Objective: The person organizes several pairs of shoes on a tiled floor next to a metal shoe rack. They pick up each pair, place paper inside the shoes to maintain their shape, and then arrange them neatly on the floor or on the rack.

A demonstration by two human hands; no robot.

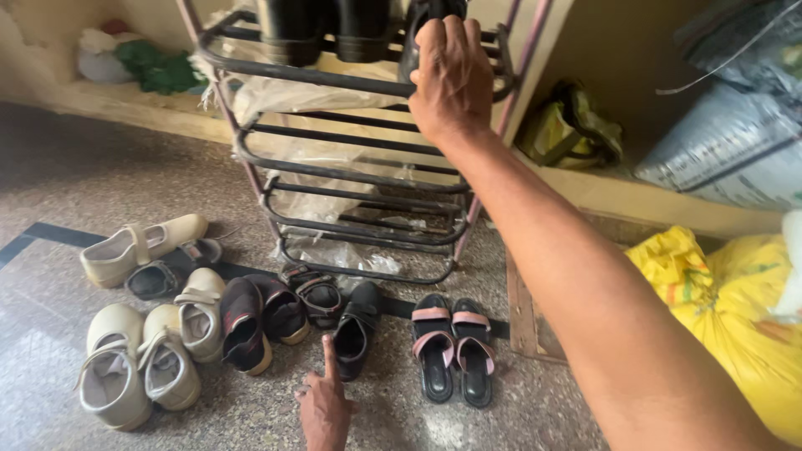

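We steady the metal shoe rack (351, 179) with our right hand (451, 79), its grip clamped over the top rail beside a black shoe (415, 33); it is best held firmly. Our left hand (326, 409) points one finger, the rest curled together, at the black sandal (355, 334) on the floor (83, 175). We count four rack tiers, about eleven shoes below, and two yellow sacks (735, 309).

Showing black bars on the shoe rack (351, 171), with pinkish-maroon uprights. Showing black sandals (455, 347) crossed by pink straps, cream-beige strap shoes (138, 363) in a cluster, and a black shoe (355, 334) beside a dark maroon pair (259, 321). Showing a speckled grey-brown floor (92, 175) banded by a black inlay line. Glowing bright yellow: the sack (727, 317), marked with orange and green.
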